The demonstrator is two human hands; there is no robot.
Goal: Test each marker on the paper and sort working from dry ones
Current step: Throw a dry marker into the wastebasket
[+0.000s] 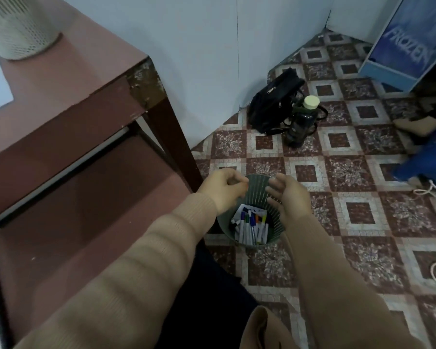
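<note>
Hovering over the dark green slatted plastic bin point(258, 188), the right hand point(288, 200) is loosely open and empty; the left hand point(222, 188) curls its fingers near the rim, contents indeterminable. Inside lie white-barrelled markers with coloured caps point(247, 229). Discarding looks well advanced; untested markers are not visible.

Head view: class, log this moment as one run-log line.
left hand: fingers curled by basket rim, grip unclear | right hand: relaxed, empty, over basket | markers: in basket | basket: on floor beside table
</note>
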